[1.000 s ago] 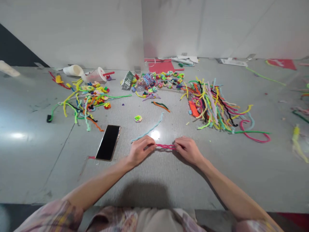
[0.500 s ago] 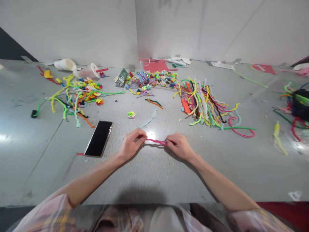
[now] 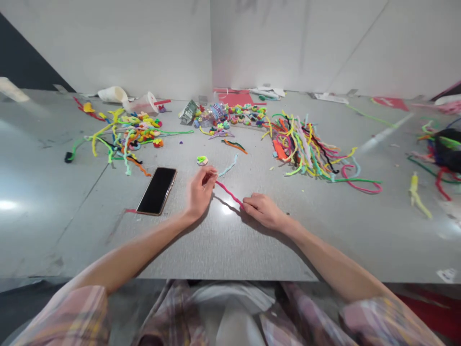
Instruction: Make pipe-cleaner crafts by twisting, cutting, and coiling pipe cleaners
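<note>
A pink pipe cleaner [image 3: 229, 194] stretches at a slant between my two hands, its left end higher. My left hand [image 3: 202, 191] pinches one end, raised a little off the grey table [image 3: 216, 250]. Closed on the other end is my right hand [image 3: 264, 210], resting low at the tabletop. Just beyond my left fingers lies a light blue pipe cleaner [image 3: 229, 166]. A small yellow-green and pink fuzzy piece [image 3: 202, 160] sits behind my left hand.
Left of my arm lies a phone [image 3: 157, 191]. A heap of colourful pipe cleaners [image 3: 306, 149] is at right, another tangle [image 3: 126, 134] at left. Along the back stand a tipped white cup [image 3: 112, 94], a clear cup with a red straw [image 3: 144, 103] and a clear plastic wrapper [image 3: 212, 115].
My left hand has risen and moved away from me, tilting the pink pipe cleaner from nearly level to slanted. My right hand keeps its hold. The view has shifted slightly.
</note>
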A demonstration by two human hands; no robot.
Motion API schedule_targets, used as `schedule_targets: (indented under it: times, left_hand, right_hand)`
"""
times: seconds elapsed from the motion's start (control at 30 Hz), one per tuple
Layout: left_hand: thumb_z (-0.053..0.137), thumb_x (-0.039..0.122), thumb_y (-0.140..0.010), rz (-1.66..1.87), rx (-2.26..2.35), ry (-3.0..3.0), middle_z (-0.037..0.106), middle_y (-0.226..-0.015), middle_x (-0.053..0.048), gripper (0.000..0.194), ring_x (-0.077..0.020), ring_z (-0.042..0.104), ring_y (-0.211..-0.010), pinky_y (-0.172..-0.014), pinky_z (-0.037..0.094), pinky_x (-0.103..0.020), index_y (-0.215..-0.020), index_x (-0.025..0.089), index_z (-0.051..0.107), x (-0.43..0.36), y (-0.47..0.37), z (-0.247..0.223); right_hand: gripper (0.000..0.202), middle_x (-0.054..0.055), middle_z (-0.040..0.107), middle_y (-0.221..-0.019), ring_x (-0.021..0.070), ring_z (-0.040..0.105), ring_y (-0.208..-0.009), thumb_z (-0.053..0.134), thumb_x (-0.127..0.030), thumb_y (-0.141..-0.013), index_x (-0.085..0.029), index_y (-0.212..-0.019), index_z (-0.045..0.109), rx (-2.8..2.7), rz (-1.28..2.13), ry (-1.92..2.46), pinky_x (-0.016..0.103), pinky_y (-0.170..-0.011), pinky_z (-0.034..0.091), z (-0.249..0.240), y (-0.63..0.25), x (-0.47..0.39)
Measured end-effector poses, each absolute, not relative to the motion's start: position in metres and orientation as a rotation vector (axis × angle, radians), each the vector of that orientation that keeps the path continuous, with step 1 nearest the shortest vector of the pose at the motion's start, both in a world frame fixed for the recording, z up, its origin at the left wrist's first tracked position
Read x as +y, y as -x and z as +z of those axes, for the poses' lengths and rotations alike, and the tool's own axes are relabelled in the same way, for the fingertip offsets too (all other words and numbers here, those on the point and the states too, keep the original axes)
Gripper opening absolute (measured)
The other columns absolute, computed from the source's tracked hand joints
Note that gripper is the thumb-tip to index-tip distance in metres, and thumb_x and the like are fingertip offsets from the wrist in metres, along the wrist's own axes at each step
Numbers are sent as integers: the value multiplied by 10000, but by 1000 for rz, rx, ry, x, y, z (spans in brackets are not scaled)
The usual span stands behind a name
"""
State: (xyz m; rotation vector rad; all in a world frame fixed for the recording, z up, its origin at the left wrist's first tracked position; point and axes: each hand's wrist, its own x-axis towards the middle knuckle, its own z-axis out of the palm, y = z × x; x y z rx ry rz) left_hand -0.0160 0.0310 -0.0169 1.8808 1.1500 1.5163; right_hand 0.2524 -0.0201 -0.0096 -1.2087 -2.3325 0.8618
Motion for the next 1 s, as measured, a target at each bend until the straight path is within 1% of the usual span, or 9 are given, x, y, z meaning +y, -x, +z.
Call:
schedule_targets:
  times: [0.17, 0.3, 0.43, 0.63, 0.73, 0.8, 0.9, 0.93, 1.0]
  left_hand:
    - [704, 278, -1104, 1493, 1071, -1653, 712, -900, 28, 77, -93, 659, -665, -671, 580, -239, -1178, 258, 706, 37, 17, -24]
    - [710, 308, -1097, 1490, 1062, -1552, 725, -958, 9, 80, -80, 695, -681, -664, 615, -225, -1146, 244, 702, 42, 20, -25]
    - [760, 379, -1069, 1378, 967, -1479, 719, -925, -3, 174, -119, 767, -752, -709, 679, -256, -1091, 220, 692, 42, 19, -23]
    - [595, 476, -1166, 1268, 983, -1600, 794, -939, -69, 348, -169, 785, -838, -736, 660, -294, -1036, 202, 765, 36, 23, -10]
    - [644, 407, -1142, 1152, 1009, -1922, 843, -1017, -80, 250, -204, 809, -947, -856, 653, -344, -1083, 218, 797, 31, 23, 1]
    - [734, 382, -1092, 974, 952, -2027, 860, -1082, -80, 197, -212, 814, -949, -849, 634, -345, -1203, 231, 793, 26, 20, 5]
    - [708, 385, -1104, 746, 867, -1927, 804, -875, -24, 213, -171, 740, -754, -723, 557, -293, -1233, 222, 753, 19, 12, 1]
    - [648, 390, -1132, 723, 854, -1857, 744, -783, -1, 203, -152, 684, -685, -679, 515, -275, -1142, 210, 741, 17, 9, -3]
    - [546, 409, -1170, 775, 858, -1719, 623, -690, 21, 341, -121, 569, -616, -628, 435, -256, -938, 195, 676, 15, 6, -9]
  right_hand:
    - [402, 26, 642, -769, 206, 566, -767, 460, -431, -1180, -256, -834, 565, -2255, 803, 1256, 358, -777, 383, -11, -248, -26]
    - [347, 30, 733, -844, 204, 630, -744, 481, -445, -1188, -260, -960, 667, -1995, 862, 1328, 360, -784, 449, -11, -249, -25]
    - [320, 55, 771, -919, 237, 686, -831, 532, -463, -1168, -251, -1033, 730, -1812, 746, 1384, 373, -832, 489, -12, -260, -15]
    - [309, 88, 798, -1022, 267, 721, -953, 513, -417, -1182, -255, -1052, 741, -1931, 663, 1291, 400, -924, 525, -11, -272, -5]
    - [287, 118, 803, -1077, 278, 720, -995, 518, -363, -1178, -247, -1114, 772, -2121, 597, 1198, 419, -944, 534, -9, -268, -3]
    - [283, 132, 804, -1101, 286, 717, -1020, 523, -330, -1176, -243, -1139, 790, -2244, 531, 1160, 423, -942, 540, -3, -261, -1]
    - [296, 130, 805, -1109, 287, 721, -1023, 522, -293, -1184, -241, -1120, 806, -2417, 419, 1121, 435, -954, 556, 20, -244, 5]
    - [291, 126, 803, -1103, 287, 726, -1021, 534, -289, -1181, -237, -1101, 809, -2461, 378, 1088, 451, -979, 564, 32, -238, 7]
    - [238, 133, 798, -1163, 310, 737, -1122, 584, -300, -1170, -240, -1144, 813, -2422, 285, 1006, 515, -1083, 562, 62, -226, 9]
